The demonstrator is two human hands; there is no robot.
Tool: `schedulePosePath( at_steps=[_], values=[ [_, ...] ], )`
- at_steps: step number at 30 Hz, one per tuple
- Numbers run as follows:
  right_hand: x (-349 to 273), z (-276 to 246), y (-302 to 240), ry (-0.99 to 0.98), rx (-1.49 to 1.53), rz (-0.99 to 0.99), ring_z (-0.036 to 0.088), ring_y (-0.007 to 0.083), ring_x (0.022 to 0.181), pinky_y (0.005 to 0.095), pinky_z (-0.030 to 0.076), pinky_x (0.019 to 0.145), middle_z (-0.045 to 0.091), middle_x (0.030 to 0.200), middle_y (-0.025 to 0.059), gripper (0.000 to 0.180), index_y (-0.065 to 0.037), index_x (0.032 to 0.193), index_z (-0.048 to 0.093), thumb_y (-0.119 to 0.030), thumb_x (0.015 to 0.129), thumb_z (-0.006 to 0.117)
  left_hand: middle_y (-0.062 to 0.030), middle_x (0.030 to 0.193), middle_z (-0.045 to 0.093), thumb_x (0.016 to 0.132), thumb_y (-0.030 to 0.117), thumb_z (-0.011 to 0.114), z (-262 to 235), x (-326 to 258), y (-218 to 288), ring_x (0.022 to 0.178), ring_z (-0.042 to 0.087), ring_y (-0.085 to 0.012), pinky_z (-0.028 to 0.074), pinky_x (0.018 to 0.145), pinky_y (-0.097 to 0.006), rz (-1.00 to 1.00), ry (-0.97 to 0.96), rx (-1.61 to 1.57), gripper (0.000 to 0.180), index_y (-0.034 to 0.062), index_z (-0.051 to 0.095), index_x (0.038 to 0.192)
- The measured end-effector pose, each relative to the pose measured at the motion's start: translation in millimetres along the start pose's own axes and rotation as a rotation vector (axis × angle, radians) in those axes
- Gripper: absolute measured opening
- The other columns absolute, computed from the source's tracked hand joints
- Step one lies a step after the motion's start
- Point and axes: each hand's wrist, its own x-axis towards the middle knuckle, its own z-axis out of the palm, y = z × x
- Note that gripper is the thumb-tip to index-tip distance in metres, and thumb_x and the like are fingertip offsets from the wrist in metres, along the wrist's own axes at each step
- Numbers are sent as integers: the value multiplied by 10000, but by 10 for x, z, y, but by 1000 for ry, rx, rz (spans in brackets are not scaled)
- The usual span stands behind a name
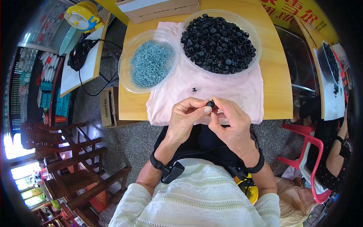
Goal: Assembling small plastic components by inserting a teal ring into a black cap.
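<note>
A wooden table [278,89] carries a pink cloth [230,87] and cardboard box [162,11].

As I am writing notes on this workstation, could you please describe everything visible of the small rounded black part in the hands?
The small rounded black part looks like smooth plastic. The left hand pinches it over the pale pink cloth; the fingers of the right hand meet its right side, seemingly touching. They partly cover it, so its full shape and tilt cannot be told.

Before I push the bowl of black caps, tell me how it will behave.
The bowl looks unlikely to tip, being so broad. It may feel heavy, given its piled black caps. The pink cloth beneath could bunch, since it lies creased.
</note>
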Motion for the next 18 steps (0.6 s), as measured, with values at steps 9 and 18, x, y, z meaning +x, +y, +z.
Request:
schedulePosePath(
  at_steps=[9, 18],
  values=[
    [-21, 1, 106, -14, -166, -87, 638, 260, 769, 316, 542, 643, 640, 926, 144, 385, 29, 1052, 585, 75, 682, 683, -90, 955, 675, 836, 0, 655, 46, 13, -29, 867, 647, -139, 520, 800, -263, -63, 30, -105, 115, 18, 653, 950],
    [55, -38, 98, 68, -253, -161, 635, 253, 787, 316, 536, 657, 641, 942, 142, 373, 25, 1062, 599, 83, 699, 664, -98, 962, 671, 851, -10, 631, 175, 112, -68, 870, 650, -151, 540, 819, -306, -19, 21, -159, 100, 15, 636, 947]
  ],
)
